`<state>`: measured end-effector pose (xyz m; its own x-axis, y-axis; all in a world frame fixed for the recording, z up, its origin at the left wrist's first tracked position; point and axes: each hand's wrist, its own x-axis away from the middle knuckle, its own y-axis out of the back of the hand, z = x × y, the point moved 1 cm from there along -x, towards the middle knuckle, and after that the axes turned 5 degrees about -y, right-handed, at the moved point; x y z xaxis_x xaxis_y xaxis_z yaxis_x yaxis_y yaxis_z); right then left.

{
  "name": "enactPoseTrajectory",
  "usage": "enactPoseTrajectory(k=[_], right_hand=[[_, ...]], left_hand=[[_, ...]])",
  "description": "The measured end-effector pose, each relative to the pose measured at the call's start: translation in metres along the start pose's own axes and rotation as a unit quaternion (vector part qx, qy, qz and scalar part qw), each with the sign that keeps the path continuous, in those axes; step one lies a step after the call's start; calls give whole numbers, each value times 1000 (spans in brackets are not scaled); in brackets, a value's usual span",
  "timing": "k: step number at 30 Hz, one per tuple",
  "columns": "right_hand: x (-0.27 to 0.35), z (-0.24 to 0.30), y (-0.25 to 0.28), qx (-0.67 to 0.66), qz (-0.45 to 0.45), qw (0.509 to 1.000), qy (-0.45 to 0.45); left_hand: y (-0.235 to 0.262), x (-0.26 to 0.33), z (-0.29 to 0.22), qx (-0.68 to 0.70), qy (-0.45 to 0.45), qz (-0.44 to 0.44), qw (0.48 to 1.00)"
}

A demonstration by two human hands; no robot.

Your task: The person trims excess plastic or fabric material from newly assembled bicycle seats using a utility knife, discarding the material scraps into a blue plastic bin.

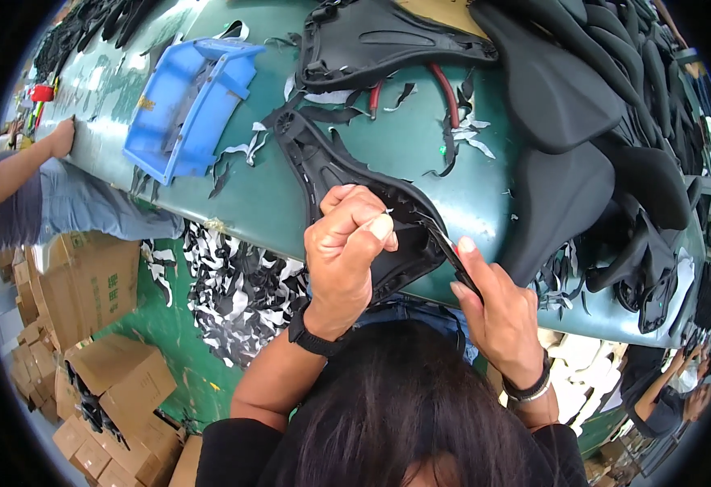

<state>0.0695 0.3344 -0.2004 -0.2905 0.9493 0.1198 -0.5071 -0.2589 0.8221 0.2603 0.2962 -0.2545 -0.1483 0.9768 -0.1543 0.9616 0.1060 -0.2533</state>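
Note:
A black bicycle saddle (335,166) lies upside down on the green table, its ribbed underside and rim facing up. My left hand (347,231) is closed in a fist over the saddle's middle. A pale scrap shows at its fingertips, but what it grips is mostly hidden. Between the thumb and fingers of my right hand (497,312) is a slim tool (457,261) with a dark handle and a thin metal end. That end meets the saddle's right rim. Beyond lies another upturned saddle (396,45), with red-handled pliers (444,85) partly under it.
Black saddles (562,85) are piled at the right. A blue plastic bin (189,105) stands at the left of the table (254,207). Black and white trimmings (238,292) heap on the floor near cardboard boxes (88,280). Another person's hand (62,138) rests at the table's left edge.

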Motion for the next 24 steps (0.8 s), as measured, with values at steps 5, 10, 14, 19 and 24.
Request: enactPoseTrajectory(k=[5, 10, 14, 19, 24], right_hand=[[23, -15, -8, -24, -16, 999, -26], [13, -12, -2, 7, -6, 999, -36], [12, -20, 1, -102, -36, 994, 1], [26, -24, -8, -266, -21, 960, -80], [5, -8, -18, -284, 63, 949, -120]], left_hand=[[4, -16, -20, 250, 97, -79, 960], [23, -72, -48, -526, -205, 330, 756], [36, -81, -46, -534, -103, 468, 697], [58, -48, -66, -478, 102, 232, 841], [62, 16, -46, -288, 177, 13, 941]])
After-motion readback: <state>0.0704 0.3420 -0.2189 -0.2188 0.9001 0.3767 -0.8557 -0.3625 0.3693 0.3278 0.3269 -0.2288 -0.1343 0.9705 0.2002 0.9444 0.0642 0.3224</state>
